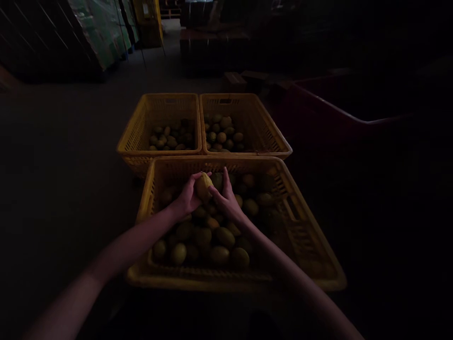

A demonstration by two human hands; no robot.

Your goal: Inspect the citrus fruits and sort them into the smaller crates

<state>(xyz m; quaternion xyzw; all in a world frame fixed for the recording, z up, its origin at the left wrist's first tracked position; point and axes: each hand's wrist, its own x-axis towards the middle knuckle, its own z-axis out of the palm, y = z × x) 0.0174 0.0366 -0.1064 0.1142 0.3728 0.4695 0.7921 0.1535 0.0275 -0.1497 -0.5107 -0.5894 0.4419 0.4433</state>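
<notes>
Left hand [189,197] (curled) around fruit [203,188]

Near crate [212,284]: plstc, smooth rim, low sheen. Crates [159,153] behind it: same plstc. Held fruit [204,188] over it: matt skin. Loose fruit [178,254] in it: smooth, semi-matt. Boxes [235,81] beyond it: cardboard-looking, matt. Tub [311,113] to its R: plstc-looking, w/ glossy rim. Floor [63,165] to its L: matt.

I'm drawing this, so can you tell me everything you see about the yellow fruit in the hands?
The yellow fruit is rounded, longer than wide, and looks whole; dim light hides fine skin detail. It seems roughly upright, held over darker fruits in the front crate. The left hand cups it; the right hand seems to touch it with its thumb.
</notes>
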